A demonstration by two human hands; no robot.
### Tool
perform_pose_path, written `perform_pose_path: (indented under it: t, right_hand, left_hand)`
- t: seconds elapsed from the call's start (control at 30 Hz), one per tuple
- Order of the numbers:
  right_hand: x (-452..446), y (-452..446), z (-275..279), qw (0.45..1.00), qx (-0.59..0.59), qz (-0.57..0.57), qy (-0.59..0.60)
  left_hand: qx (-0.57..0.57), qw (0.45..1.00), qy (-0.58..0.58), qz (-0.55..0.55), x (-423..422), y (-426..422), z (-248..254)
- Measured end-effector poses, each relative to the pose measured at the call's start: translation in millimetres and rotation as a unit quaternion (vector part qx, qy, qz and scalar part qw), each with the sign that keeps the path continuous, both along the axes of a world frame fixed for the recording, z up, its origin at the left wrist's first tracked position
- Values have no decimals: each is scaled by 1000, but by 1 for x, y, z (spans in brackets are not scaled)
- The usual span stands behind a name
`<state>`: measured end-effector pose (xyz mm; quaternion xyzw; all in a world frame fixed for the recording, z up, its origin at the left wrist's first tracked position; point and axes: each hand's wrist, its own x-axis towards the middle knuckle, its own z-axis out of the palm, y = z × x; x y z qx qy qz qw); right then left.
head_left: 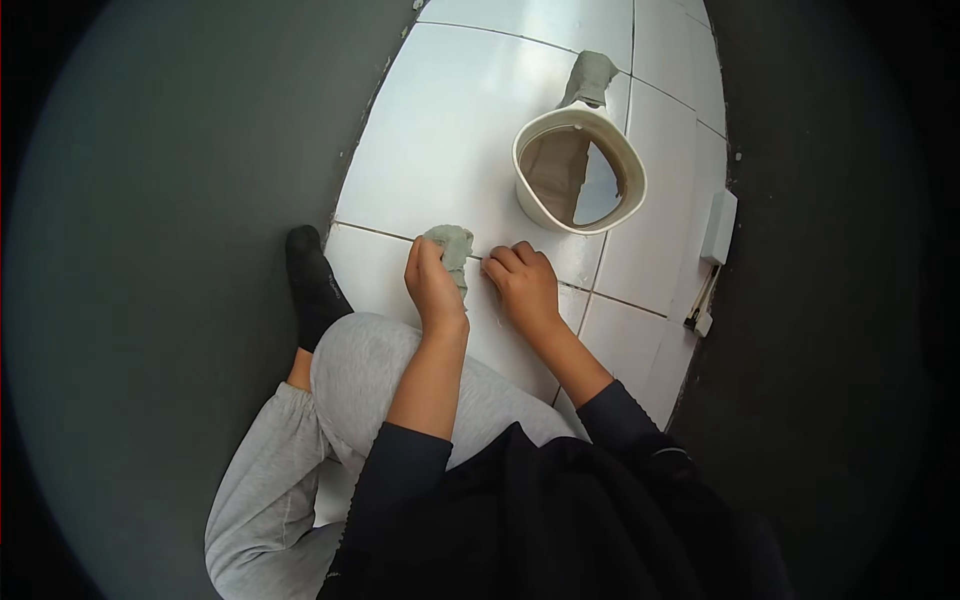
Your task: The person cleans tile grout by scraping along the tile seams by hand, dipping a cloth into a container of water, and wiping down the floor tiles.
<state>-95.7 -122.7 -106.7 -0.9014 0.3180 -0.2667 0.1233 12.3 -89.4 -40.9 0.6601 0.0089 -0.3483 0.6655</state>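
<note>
My left hand (pixel 435 285) is closed around a crumpled grey-green piece (pixel 452 243) that looks like damp cloth; part of it hangs down beside the palm. Just to the right, my right hand (pixel 524 285) hovers over or rests on the white tiles, fingers curled inward. Its fingertips are hidden, so I cannot tell whether they pinch anything. Beyond the right hand stands a white tub (pixel 530 205) holding murky brown water (pixel 555 170). Behind its far rim, a second grey-green piece (pixel 590 76) of similar look sits against a small white lip or handle.
White tiles (pixel 440 120) with dark joints form the surface under both hands. At the right edge lie a white box (pixel 719 228) and a cable with a small connector (pixel 703 324). My grey-trousered leg (pixel 365 365) and black-socked foot (pixel 315 285) are at the left.
</note>
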Motion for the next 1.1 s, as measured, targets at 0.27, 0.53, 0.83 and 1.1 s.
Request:
perform_pose_path:
  t: [0.27,0.53,0.83,1.1]
  right_hand:
    - [-112,1,10,993,-1,-95,63]
    - [-16,1,0,999,9,-25,-19]
    - [-113,1,16,991,19,-113,73]
    - [-27,-2,1,999,23,-22,8]
  left_hand:
    - [16,999,12,-37,-4,-5,-1]
    - [21,999,23,-40,-4,-2,3]
    - [15,998,17,-50,-3,-3,-6]
    - [7,999,1,-36,-2,0,-4]
